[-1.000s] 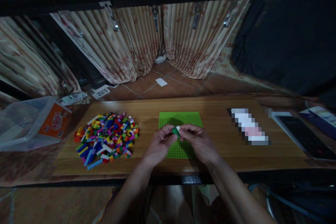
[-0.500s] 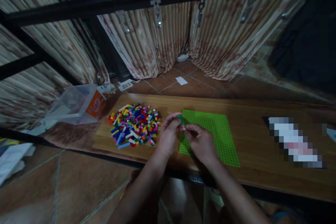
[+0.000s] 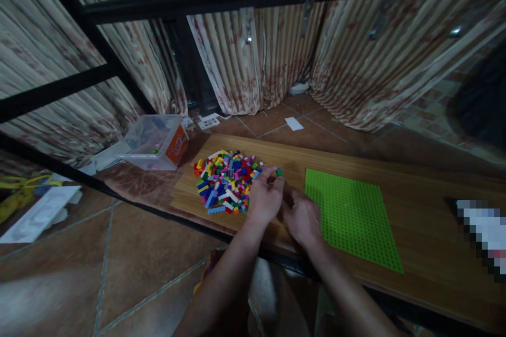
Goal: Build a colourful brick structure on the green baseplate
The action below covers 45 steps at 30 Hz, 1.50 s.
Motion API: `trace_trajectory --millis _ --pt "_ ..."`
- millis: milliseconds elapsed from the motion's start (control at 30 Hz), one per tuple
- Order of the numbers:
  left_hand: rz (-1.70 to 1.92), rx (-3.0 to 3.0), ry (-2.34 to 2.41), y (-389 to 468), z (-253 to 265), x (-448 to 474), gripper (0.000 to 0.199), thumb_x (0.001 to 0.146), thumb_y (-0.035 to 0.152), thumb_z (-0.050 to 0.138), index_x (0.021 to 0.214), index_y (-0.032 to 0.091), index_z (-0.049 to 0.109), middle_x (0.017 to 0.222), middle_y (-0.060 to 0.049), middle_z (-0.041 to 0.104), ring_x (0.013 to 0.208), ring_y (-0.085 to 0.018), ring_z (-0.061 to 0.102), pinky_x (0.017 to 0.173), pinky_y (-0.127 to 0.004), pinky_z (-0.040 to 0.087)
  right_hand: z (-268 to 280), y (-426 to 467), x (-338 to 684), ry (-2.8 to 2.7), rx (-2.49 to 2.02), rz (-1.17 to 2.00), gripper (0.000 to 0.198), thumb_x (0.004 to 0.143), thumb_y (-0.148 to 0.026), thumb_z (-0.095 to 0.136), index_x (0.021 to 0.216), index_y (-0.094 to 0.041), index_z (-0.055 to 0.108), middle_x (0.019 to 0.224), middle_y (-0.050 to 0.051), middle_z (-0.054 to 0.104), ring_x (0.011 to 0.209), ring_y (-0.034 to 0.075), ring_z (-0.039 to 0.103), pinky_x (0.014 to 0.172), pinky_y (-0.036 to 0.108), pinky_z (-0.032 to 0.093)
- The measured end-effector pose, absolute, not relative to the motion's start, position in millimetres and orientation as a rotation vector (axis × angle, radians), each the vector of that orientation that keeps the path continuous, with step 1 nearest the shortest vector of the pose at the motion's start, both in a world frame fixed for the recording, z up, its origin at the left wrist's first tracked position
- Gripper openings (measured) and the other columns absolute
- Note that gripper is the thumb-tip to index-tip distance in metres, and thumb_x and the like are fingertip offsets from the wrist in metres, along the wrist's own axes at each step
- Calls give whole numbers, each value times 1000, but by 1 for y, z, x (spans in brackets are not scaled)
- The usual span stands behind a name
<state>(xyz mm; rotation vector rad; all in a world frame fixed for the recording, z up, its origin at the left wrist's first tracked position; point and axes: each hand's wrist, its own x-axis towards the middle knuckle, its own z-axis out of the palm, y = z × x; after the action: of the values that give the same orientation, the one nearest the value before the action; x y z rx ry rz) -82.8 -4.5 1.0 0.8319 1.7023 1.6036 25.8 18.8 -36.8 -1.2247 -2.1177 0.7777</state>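
My left hand [image 3: 265, 199] is closed, with a small green toy brick [image 3: 279, 172] pinched at its fingertips. It hovers at the right edge of a heap of mixed coloured toy bricks [image 3: 225, 184]. Close beside it, my right hand [image 3: 302, 217] has its fingers curled together; whatever they hold, if anything, is hidden in shadow. To the right of that hand lies a light green studded baseplate [image 3: 351, 216], flat and bare, its left edge partly behind the hand.
All this is on a long wooden table [image 3: 419, 221]. Past its left end stands a clear plastic box [image 3: 152, 139] with an orange label and a few pieces inside. A blurred-out flat item [image 3: 484, 231] lies at the right. Curtains [image 3: 233, 68] hang behind a dark metal bar [image 3: 197, 2].
My view has swung left. Both hands have shifted left off the baseplate's edge toward the brick heap, the green brick still in my left fingers. My right fingers have drawn away from that brick.
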Motion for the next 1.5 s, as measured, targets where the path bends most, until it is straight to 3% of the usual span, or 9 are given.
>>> trace_trajectory --millis 200,367,500,633,700,933,1200,1333,1500 --pt "1286 1400 1953 -18 4 -88 37 86 16 52 121 20 64 120 -8 68 109 -22 63 100 -35 47 -31 24 26 -1455 -1030 1363 33 85 -48 58 100 -21 70 100 6 73 91 20 66 81 33 49" --pt "1177 1580 1935 -18 -2 -83 46 85 15 53 131 18 56 118 -9 68 106 -21 64 98 -36 50 -28 25 24 -1172 -992 1621 37 67 -48 78 91 -21 71 85 1 72 73 14 62 68 27 46" --pt "1194 1689 1836 -15 -4 -81 50 84 17 54 135 19 52 117 -8 69 98 -18 66 95 -33 51 -25 27 27 -1119 -932 1723 34 65 -48 79 81 -20 71 74 -1 68 66 12 58 60 24 42" --pt "1301 1630 1962 -7 1 -105 55 79 12 56 134 16 51 116 -8 68 93 -17 66 89 -30 53 -19 34 34 -1000 -1026 1622 36 59 -45 84 82 -20 71 72 -2 67 61 10 55 56 23 40" --pt "1362 1473 2291 -2 4 -128 47 81 14 53 128 13 56 114 -11 68 103 -21 64 95 -33 49 -16 38 40 -981 -1064 1559 37 56 -43 85 79 -19 70 71 -2 67 60 10 55 56 23 41" --pt "645 1291 2920 10 -1 -176 45 83 34 54 121 12 64 112 -17 69 112 -35 57 97 -45 42 -14 48 64 -1072 -1068 1417 32 57 -40 85 74 -19 68 63 -4 60 57 10 52 57 24 42" --pt "507 1205 2939 14 -3 -182 41 81 31 52 117 18 69 99 -16 72 106 -34 61 91 -43 44 -9 54 82 -1159 -1093 1308 29 63 -41 80 77 -19 68 62 -5 54 59 10 49 59 25 40" --pt "679 1231 2976 12 4 -186 38 81 31 53 111 17 71 96 -16 72 101 -34 62 89 -45 45 -9 60 96 -1171 -1139 1236 31 67 -44 78 84 -19 70 67 -4 56 62 11 50 61 27 42" --pt "1418 1423 2526 16 10 -152 38 85 32 50 116 18 67 101 -11 69 88 -23 65 82 -36 49 -11 72 127 -1264 -1183 1084 37 75 -46 70 103 -21 68 76 -1 62 70 15 56 65 29 46"
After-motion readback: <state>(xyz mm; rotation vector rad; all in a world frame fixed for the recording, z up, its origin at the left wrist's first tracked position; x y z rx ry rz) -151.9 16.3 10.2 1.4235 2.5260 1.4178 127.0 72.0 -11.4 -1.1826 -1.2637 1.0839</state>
